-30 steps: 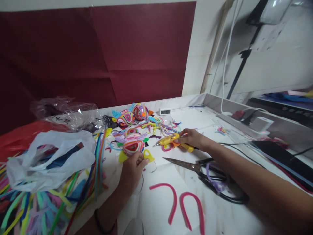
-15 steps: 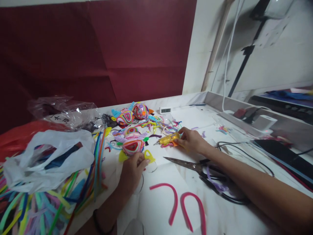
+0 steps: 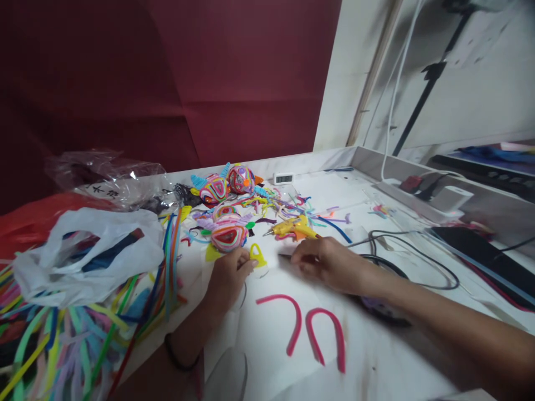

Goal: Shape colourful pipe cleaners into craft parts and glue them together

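Head view shows your left hand (image 3: 228, 274) pinching a yellow looped piece (image 3: 258, 257) between thumb and fingers, over the white paper (image 3: 276, 334). Your right hand (image 3: 330, 266) is curled over the scissors (image 3: 285, 257) on the tabletop (image 3: 376, 359); I cannot tell whether you grip them. Just beyond it lies the yellow glue gun (image 3: 293, 226); nearer you lie two red strips (image 3: 341, 341).

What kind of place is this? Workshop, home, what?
Likely an indoor craft work area; whether at home or a business, I can't tell. Signs: heaps of coloured pipe cleaners, a yellow glue gun and round multicoloured figures.
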Action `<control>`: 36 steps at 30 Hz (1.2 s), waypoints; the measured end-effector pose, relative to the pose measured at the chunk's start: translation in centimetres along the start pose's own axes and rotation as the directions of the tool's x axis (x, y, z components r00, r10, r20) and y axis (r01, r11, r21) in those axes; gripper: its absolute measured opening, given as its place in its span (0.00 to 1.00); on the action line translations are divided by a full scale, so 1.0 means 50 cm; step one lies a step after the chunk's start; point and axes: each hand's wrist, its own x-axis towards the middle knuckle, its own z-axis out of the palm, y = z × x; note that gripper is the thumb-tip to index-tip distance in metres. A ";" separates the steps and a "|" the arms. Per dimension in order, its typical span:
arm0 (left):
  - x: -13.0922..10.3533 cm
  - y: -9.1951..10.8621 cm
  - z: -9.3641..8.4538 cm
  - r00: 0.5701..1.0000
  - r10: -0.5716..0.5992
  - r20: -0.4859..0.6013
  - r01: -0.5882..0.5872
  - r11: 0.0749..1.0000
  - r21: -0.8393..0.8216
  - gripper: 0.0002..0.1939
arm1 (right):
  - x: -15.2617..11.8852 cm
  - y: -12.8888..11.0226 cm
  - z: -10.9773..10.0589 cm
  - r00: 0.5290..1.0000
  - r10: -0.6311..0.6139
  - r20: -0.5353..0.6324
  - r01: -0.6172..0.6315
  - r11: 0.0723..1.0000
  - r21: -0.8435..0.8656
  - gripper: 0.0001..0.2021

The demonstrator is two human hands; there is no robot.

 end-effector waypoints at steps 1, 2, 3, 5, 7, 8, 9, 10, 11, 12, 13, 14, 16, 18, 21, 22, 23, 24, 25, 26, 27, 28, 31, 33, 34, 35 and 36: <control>0.000 0.001 -0.001 1.000 0.001 0.003 -0.001 1.000 0.005 0.05 | -0.007 -0.010 0.010 0.998 0.004 0.065 -0.006 0.999 0.038 0.08; -0.001 0.002 -0.001 1.000 0.003 0.007 -0.003 1.000 0.008 0.05 | -0.013 -0.018 0.020 0.993 0.012 0.116 -0.017 0.999 0.049 0.08; -0.003 0.003 -0.002 1.000 0.006 0.013 -0.006 1.000 0.008 0.05 | -0.018 -0.025 0.031 0.989 0.027 0.145 -0.033 0.999 0.036 0.06; -0.006 0.005 -0.003 1.000 0.008 0.026 -0.008 1.000 0.001 0.05 | -0.022 -0.034 0.048 0.985 0.068 0.161 -0.065 0.998 -0.027 0.05; -0.008 0.007 -0.005 0.999 0.003 0.040 -0.003 1.000 -0.007 0.05 | -0.021 -0.039 0.060 0.981 0.120 0.151 -0.106 0.989 -0.099 0.07; -0.009 0.008 -0.005 0.999 0.001 0.047 -0.001 1.000 -0.009 0.05 | -0.020 -0.041 0.065 0.979 0.141 0.147 -0.122 0.984 -0.129 0.06; -0.010 0.010 -0.006 0.999 -0.001 0.052 0.002 1.000 -0.008 0.04 | -0.018 -0.042 0.068 0.977 0.152 0.151 -0.129 0.980 -0.151 0.05; -0.010 0.012 -0.006 0.998 -0.004 0.058 0.004 1.000 -0.006 0.04 | -0.017 -0.043 0.071 0.975 0.157 0.160 -0.130 0.977 -0.167 0.05; -0.010 0.013 -0.007 0.998 -0.006 0.064 0.006 1.000 -0.002 0.03 | -0.016 -0.044 0.074 0.974 0.154 0.168 -0.123 0.976 -0.179 0.05; -0.009 0.015 -0.007 0.998 -0.010 0.068 0.010 1.000 0.000 0.03 | -0.016 -0.045 0.076 0.974 0.146 0.172 -0.113 0.976 -0.188 0.05; -0.009 0.016 -0.008 0.997 -0.015 0.072 0.015 1.000 0.000 0.03 | -0.016 -0.046 0.077 0.975 0.139 0.175 -0.104 0.976 -0.193 0.05; -0.008 0.016 -0.008 0.997 -0.019 0.074 0.019 1.000 -0.003 0.03 | -0.018 -0.048 0.078 0.976 0.133 0.175 -0.098 0.976 -0.194 0.06; -0.007 0.014 -0.008 0.997 -0.023 0.073 0.024 1.000 -0.014 0.03 | -0.022 -0.050 0.078 0.979 0.114 0.166 -0.085 0.981 -0.172 0.06; -0.006 0.008 -0.008 0.997 -0.022 0.070 0.023 1.000 -0.017 0.03 | -0.026 -0.053 0.072 0.984 0.091 0.156 -0.071 0.989 -0.127 0.04; -0.006 0.000 -0.007 0.997 -0.007 0.071 0.006 1.000 0.012 0.03 | -0.030 -0.051 0.057 0.987 0.080 0.139 -0.076 0.997 -0.029 0.03; -0.005 -0.003 -0.007 0.998 0.000 0.070 -0.002 1.000 0.031 0.03 | -0.030 -0.048 0.050 0.987 0.090 0.135 -0.092 0.996 0.008 0.03; -0.005 -0.005 -0.007 0.998 0.007 0.067 -0.010 0.999 0.048 0.03 | -0.029 -0.043 0.044 0.987 0.101 0.126 -0.107 0.993 0.047 0.03; -0.004 -0.007 -0.007 0.998 0.011 0.063 -0.015 0.998 0.062 0.04 | -0.026 -0.037 0.038 0.988 0.109 0.110 -0.119 0.989 0.091 0.03; -0.004 -0.008 -0.007 0.998 0.012 0.060 -0.016 0.997 0.074 0.04 | -0.023 -0.030 0.032 0.990 0.114 0.089 -0.125 0.983 0.135 0.03; -0.003 -0.009 -0.007 0.998 0.012 0.057 -0.017 0.996 0.086 0.04 | -0.018 -0.021 0.026 0.992 0.114 0.062 -0.123 0.976 0.178 0.03; -0.002 -0.009 -0.007 0.998 0.013 0.054 -0.019 0.995 0.098 0.05 | -0.013 -0.012 0.021 0.993 0.113 0.030 -0.117 0.970 0.212 0.02; -0.002 -0.009 -0.007 0.999 0.017 0.050 -0.022 0.994 0.110 0.04 | -0.007 -0.003 0.017 0.993 0.114 0.000 -0.111 0.966 0.234 0.03; -0.001 -0.005 -0.008 0.999 0.038 0.035 -0.043 0.988 0.146 0.04 | 0.011 0.022 0.008 0.990 0.126 -0.065 -0.109 0.969 0.224 0.06; -0.001 -0.005 -0.008 0.998 0.052 0.029 -0.056 0.987 0.151 0.05 | 0.023 0.034 0.006 0.985 0.140 -0.101 -0.117 0.972 0.205 0.08; -0.002 -0.005 -0.008 0.998 0.057 0.028 -0.060 0.986 0.152 0.05 | 0.029 0.039 0.006 0.982 0.149 -0.118 -0.122 0.971 0.205 0.09; -0.002 -0.007 -0.008 0.998 0.061 0.028 -0.065 0.986 0.153 0.05 | 0.034 0.041 0.007 0.978 0.159 -0.137 -0.129 0.970 0.208 0.09; -0.002 -0.008 -0.007 0.998 0.064 0.029 -0.068 0.986 0.153 0.05 | 0.039 0.043 0.008 0.973 0.170 -0.154 -0.136 0.968 0.209 0.10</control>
